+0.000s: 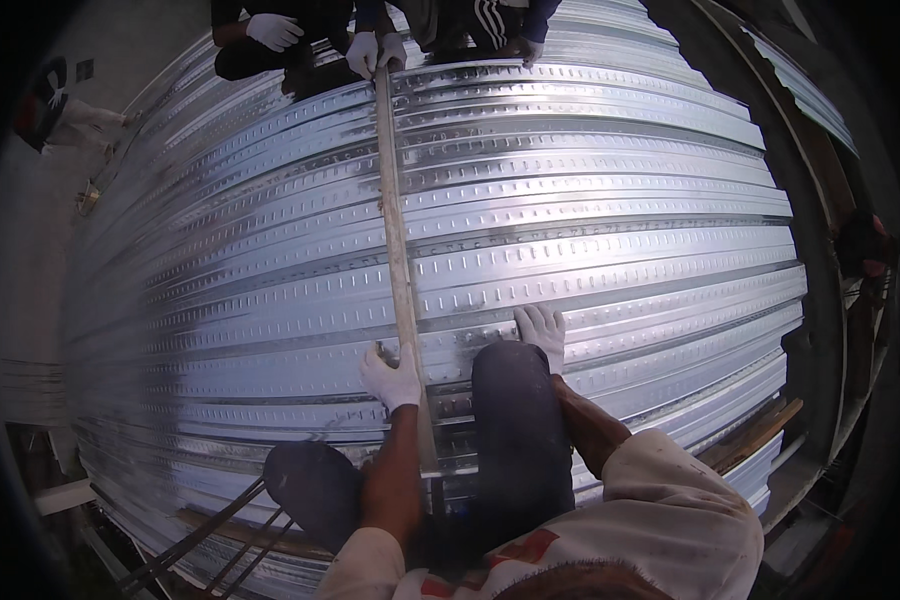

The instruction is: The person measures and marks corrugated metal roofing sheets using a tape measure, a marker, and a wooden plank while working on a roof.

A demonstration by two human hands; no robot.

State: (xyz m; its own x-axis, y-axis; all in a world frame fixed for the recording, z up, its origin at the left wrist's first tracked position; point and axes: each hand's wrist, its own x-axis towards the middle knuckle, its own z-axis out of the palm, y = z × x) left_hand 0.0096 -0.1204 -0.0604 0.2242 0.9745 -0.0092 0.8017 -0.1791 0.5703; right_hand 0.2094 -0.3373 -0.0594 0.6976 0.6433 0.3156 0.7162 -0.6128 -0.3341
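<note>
A long, narrow strip (395, 230), seemingly a wooden batten, lies across the ribbed, shiny metal decking sheets (590, 190). Close against its near part is my left hand (392, 380) in a white glove, thumb by the strip's left edge and fingers apart on the metal. Between thumb and fingers is a dark patch I cannot make out. My right hand (542, 332), also gloved, rests with fingers stretched out on a sheet, just beyond my bent right knee (515, 385). At the strip's far end, another person's gloved hands (375, 52) touch it.
More people crouch along the far edge, one with a gloved hand (274, 32). Someone else (80, 120) is at the far left. Dark rods (195, 540) stick up at the lower left. A wooden plank (755, 437) lies at the right, near a beam (820, 330) along the sheets' ragged ends.
</note>
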